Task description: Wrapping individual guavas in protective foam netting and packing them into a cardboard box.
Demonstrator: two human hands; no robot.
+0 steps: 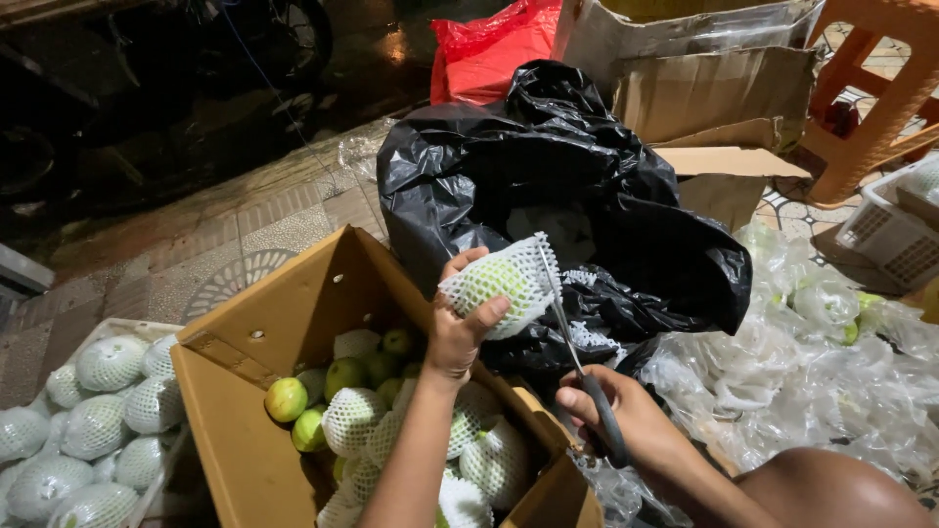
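My left hand (460, 328) holds up a green fruit wrapped in white foam netting (499, 284) above a brown cardboard box (245, 352). My right hand (611, 411) grips a pair of scissors (567, 342) by the dark handles, its blades pointing up along the right side of the netted fruit. Inside the box lie several green fruits (323, 401), some bare, some in white netting. Behind the raised fruit an open black plastic bag (548, 166) holds scraps of white netting.
A white crate (88, 420) at the lower left is full of netted fruits. Crumpled clear plastic wrapping (812, 362) piles up at the right. A red bag (489, 49), cardboard boxes (714, 88), an orange plastic stool (880, 88) and a white basket (895, 230) stand behind.
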